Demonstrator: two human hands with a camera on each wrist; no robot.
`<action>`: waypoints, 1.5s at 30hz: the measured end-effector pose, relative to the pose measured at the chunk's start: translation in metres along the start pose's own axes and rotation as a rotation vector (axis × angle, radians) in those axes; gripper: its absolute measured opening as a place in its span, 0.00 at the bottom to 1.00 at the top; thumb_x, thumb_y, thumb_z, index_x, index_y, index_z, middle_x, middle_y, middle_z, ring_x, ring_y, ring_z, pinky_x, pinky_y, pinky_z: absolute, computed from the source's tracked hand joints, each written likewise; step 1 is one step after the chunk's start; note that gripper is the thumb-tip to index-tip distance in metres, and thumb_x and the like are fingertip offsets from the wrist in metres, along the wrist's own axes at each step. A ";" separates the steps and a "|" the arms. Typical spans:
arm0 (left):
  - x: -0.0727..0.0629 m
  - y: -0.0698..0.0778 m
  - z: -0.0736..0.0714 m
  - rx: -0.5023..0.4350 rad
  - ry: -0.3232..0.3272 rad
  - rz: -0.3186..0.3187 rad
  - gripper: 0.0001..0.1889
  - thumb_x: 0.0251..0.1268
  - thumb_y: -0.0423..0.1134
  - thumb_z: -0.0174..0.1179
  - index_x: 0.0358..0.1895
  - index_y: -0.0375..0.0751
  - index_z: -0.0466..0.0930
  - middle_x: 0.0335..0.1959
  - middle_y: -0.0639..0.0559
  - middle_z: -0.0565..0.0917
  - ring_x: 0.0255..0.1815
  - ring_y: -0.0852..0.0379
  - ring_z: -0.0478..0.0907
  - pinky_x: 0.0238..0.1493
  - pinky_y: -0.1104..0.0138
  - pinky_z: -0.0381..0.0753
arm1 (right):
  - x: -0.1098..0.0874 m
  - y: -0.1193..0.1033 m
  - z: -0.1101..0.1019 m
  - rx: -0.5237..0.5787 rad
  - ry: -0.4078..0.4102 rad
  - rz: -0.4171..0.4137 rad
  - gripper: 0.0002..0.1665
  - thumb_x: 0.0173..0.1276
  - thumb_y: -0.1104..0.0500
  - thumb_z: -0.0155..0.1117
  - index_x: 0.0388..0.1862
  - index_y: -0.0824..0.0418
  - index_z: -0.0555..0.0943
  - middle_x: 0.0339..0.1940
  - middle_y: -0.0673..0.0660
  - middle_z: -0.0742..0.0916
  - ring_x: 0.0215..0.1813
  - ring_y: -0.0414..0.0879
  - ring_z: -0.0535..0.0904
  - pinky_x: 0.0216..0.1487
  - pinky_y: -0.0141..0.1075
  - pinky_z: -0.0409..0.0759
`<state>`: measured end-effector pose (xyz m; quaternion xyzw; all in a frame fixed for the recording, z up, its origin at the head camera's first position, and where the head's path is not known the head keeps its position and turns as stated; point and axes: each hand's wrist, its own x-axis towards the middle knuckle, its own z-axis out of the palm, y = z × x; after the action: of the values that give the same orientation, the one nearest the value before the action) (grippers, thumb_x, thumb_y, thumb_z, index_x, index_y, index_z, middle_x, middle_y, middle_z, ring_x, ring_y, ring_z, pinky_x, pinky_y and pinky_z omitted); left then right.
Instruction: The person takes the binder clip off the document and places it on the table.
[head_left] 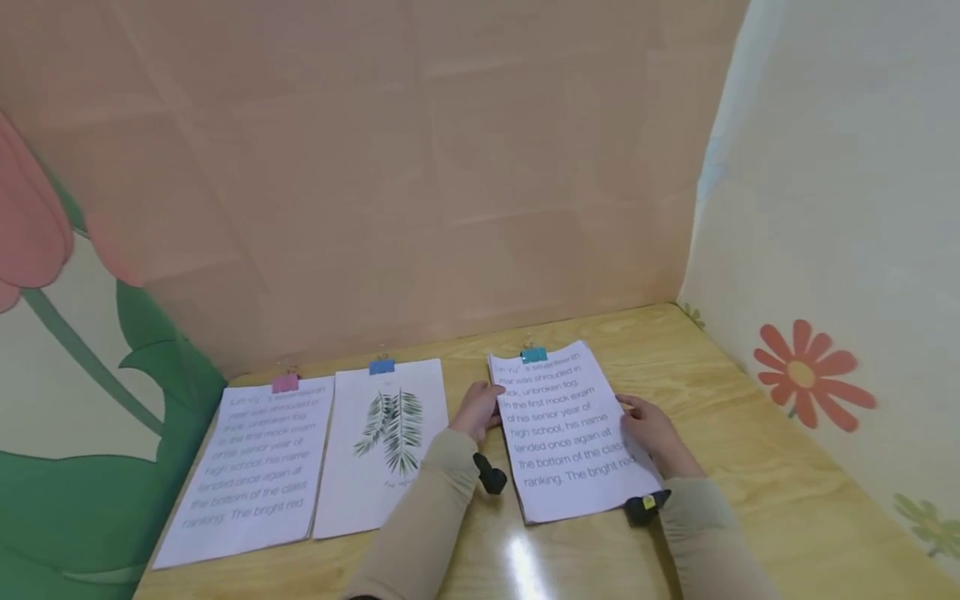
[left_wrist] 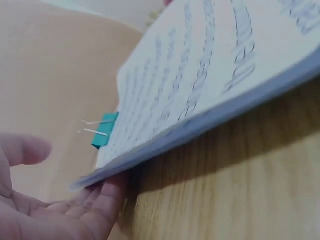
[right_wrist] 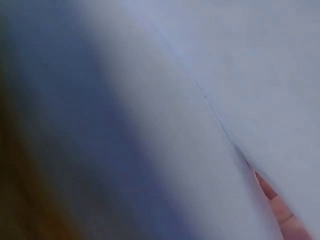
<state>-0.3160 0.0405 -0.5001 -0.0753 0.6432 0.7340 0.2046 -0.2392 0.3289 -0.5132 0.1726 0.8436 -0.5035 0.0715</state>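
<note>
A clipped stack of printed paper lies at a slant on the wooden table, a teal binder clip at its top edge. At its left edge is my left hand. The left wrist view shows the left fingers under the raised edge of the stack, the thumb apart from it. My right hand holds the stack's right edge. In the right wrist view, pale sheets fill most of the picture, and only a bit of finger shows in a gap between them.
To the left lie a text stack with a pink binder clip and a leaf-picture stack with a blue binder clip. Behind the table stands a brown-covered wall; a flower-decorated wall rises at the right.
</note>
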 end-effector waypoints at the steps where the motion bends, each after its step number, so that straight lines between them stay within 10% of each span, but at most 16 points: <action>1: 0.002 0.001 0.001 0.021 0.003 0.004 0.31 0.78 0.33 0.52 0.78 0.27 0.54 0.58 0.35 0.80 0.50 0.45 0.84 0.48 0.59 0.84 | 0.001 0.001 -0.001 -0.001 0.000 0.002 0.32 0.80 0.64 0.45 0.80 0.67 0.61 0.65 0.74 0.74 0.60 0.65 0.74 0.64 0.59 0.70; 20: 0.025 -0.003 0.012 0.258 0.053 0.087 0.10 0.73 0.28 0.52 0.49 0.27 0.80 0.40 0.42 0.83 0.31 0.54 0.81 0.25 0.69 0.79 | -0.013 0.003 -0.021 -0.212 -0.015 -0.018 0.32 0.77 0.66 0.49 0.78 0.72 0.62 0.65 0.78 0.74 0.64 0.70 0.72 0.66 0.64 0.68; 33: 0.030 -0.005 0.019 0.179 -0.052 0.021 0.13 0.77 0.30 0.50 0.54 0.25 0.78 0.39 0.39 0.87 0.29 0.54 0.83 0.32 0.64 0.85 | -0.018 0.007 -0.032 -0.215 0.008 0.035 0.30 0.76 0.67 0.50 0.75 0.73 0.66 0.65 0.77 0.75 0.64 0.69 0.72 0.65 0.63 0.70; 45: 0.044 -0.002 0.027 0.315 0.016 0.060 0.13 0.75 0.27 0.52 0.56 0.26 0.80 0.41 0.42 0.84 0.34 0.51 0.84 0.32 0.64 0.84 | -0.017 0.015 -0.038 -0.243 0.012 0.018 0.29 0.77 0.67 0.52 0.75 0.73 0.66 0.64 0.77 0.75 0.63 0.70 0.73 0.63 0.62 0.73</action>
<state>-0.3508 0.0761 -0.5142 -0.0287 0.7541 0.6290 0.1866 -0.2162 0.3646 -0.5021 0.1730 0.8972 -0.3959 0.0913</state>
